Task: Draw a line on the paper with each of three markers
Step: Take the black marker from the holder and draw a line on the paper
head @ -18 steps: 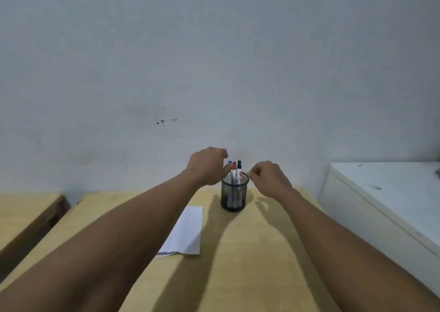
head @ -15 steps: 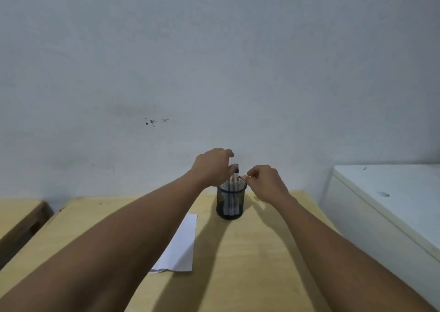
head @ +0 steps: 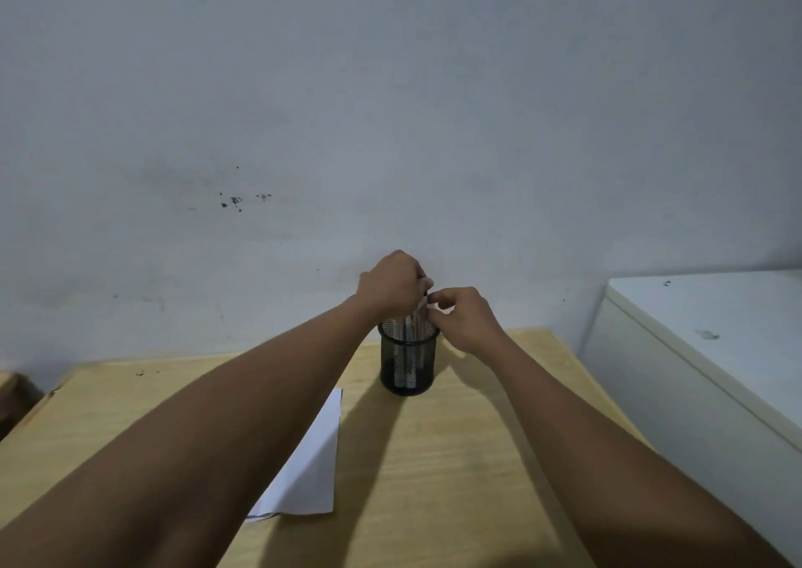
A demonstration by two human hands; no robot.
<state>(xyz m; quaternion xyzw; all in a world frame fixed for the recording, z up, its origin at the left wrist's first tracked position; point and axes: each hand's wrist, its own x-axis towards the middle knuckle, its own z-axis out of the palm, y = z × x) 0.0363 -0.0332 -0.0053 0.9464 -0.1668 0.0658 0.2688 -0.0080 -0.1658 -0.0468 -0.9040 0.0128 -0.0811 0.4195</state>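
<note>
Since a moment ago, your hands have closed in over the mesh pen cup [head: 408, 361], and the marker caps that stood clear above its rim are now hidden behind your fingers. Taking that cup as the landmark: the wooden desk [head: 455, 459] carries it near the far edge by the wall, and a white cabinet [head: 711, 350] stands well off to its right. The paper [head: 310, 467] lies on the desk nearer to you and left of the cup, partly under your left forearm. Your left hand [head: 392, 283] is bunched directly above the cup, fingers curled down around the marker tops. Your right hand [head: 464, 318] sits just right of the rim, fingertips pinched at the same spot. The markers [head: 410, 329] stand upright inside the cup; which one each hand grips I cannot tell.
</note>
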